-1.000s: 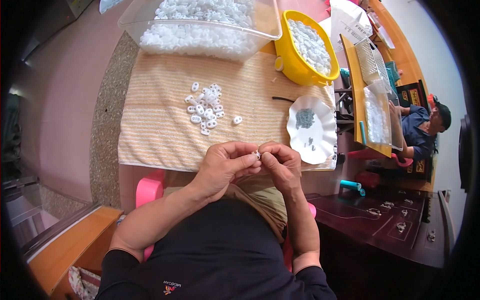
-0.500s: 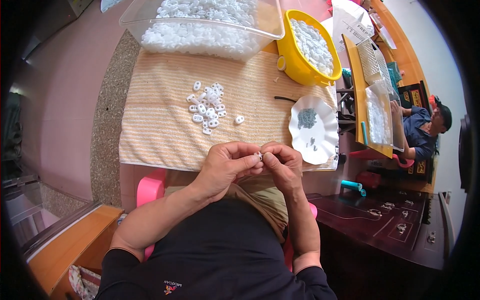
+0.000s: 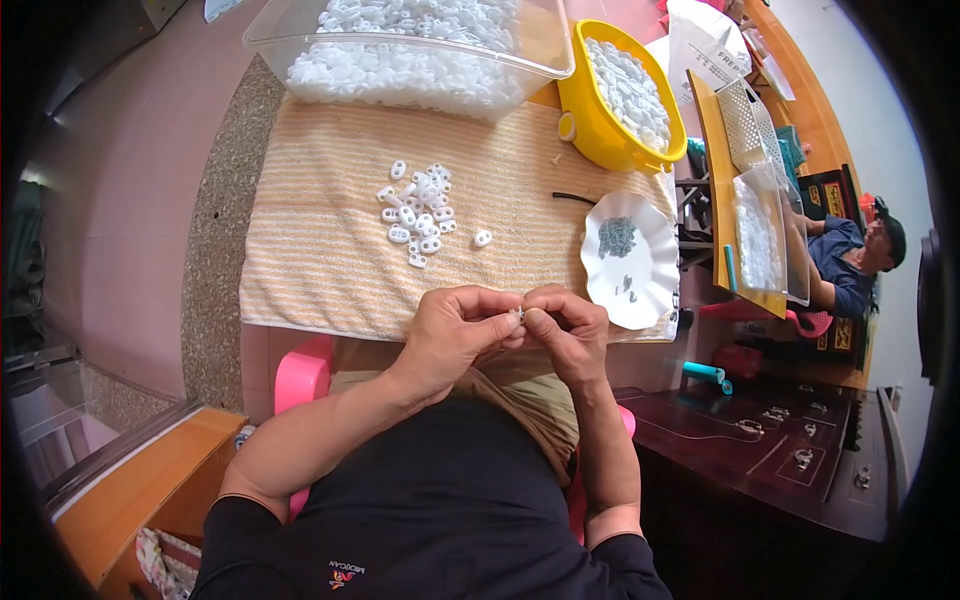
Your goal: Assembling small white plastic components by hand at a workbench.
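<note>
Just off the near edge of the towel, my left hand (image 3: 450,330) and my right hand (image 3: 568,328) meet fingertip to fingertip. Between their thumbs and forefingers is a small white plastic piece (image 3: 518,313), mostly covered by the fingers. Whether a second tiny part is pinched with it cannot be seen. Beyond my hands lies a loose pile of white oval two-hole plastic pieces (image 3: 422,212), with a single one (image 3: 482,238) apart to its right. A white scalloped plate (image 3: 650,285) by my right hand carries tiny dark grey bits (image 3: 617,237).
A striped towel (image 3: 310,220) covers the table. At its back stand a clear bin (image 3: 420,95) and a yellow tub (image 3: 600,143), both full of white pieces. A thin black stick (image 3: 574,196) lies by the plate. Another person (image 3: 845,255) sits at a table on the right.
The fingers have shifted very slightly around the white piece, which shows a little less. The whole view has moved a touch; the pile and plate look the same.
</note>
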Available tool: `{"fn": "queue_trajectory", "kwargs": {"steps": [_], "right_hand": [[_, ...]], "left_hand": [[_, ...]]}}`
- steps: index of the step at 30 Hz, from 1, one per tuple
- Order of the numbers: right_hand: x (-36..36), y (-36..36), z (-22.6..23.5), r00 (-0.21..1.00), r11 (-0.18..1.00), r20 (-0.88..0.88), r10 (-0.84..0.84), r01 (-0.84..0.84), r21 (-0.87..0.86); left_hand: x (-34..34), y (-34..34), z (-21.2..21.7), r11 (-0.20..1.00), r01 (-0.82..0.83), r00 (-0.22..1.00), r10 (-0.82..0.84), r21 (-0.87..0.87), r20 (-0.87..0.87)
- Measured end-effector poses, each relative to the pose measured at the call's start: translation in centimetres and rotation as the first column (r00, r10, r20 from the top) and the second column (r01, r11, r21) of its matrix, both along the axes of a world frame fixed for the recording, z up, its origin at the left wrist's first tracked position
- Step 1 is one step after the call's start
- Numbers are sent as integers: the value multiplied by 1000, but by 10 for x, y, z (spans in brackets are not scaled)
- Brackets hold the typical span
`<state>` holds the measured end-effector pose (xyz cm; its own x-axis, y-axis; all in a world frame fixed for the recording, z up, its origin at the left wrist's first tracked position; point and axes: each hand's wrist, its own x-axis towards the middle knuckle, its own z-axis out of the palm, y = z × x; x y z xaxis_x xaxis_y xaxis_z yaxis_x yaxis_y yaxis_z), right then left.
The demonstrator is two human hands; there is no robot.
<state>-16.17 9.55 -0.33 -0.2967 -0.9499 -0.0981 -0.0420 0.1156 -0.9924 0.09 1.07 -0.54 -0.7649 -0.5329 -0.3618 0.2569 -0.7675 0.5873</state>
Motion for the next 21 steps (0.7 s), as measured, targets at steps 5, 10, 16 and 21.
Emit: {"fn": "queue_trajectory", "kwargs": {"steps": [5, 10, 16, 21], "right_hand": [[2, 0, -1, 999, 1000, -34, -11, 11, -18], [5, 0, 1, 998, 998, -37, -47, 48, 36], [9, -2, 2, 992, 999, -110, -54, 53, -13], [11, -2, 5, 993, 998, -104, -52, 55, 30]], "left_hand": [[-1, 1, -1, 1000, -11, 1000, 11, -14, 1], [-1, 1, 0, 1000, -11, 1000, 11, -16, -29], [-1, 1, 0, 1000, -24, 1000, 23, -9, -21], [-1, 2, 0, 999, -36, 999, 36, -17, -17]]}}
